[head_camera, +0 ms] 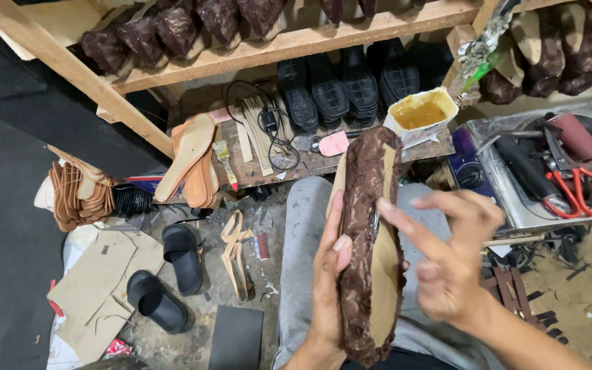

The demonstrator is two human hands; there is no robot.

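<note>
My left hand [329,274] grips a shoe last [368,240] wrapped in dark brown material, sole side up, with a tan insole board showing along its right side. The last stands nearly upright over my lap in grey trousers. My right hand [447,257] is just to the right of it, fingers spread and slightly blurred, with the index fingertip touching the tan insole near its middle. It holds nothing.
A white tub of yellow glue [421,113] and black soles [351,85] sit on the low wooden shelf [289,161] ahead. Red-handled scissors [580,195] lie in a tray at right. Tan insoles [190,161] and black sandals [173,274] lie to the left.
</note>
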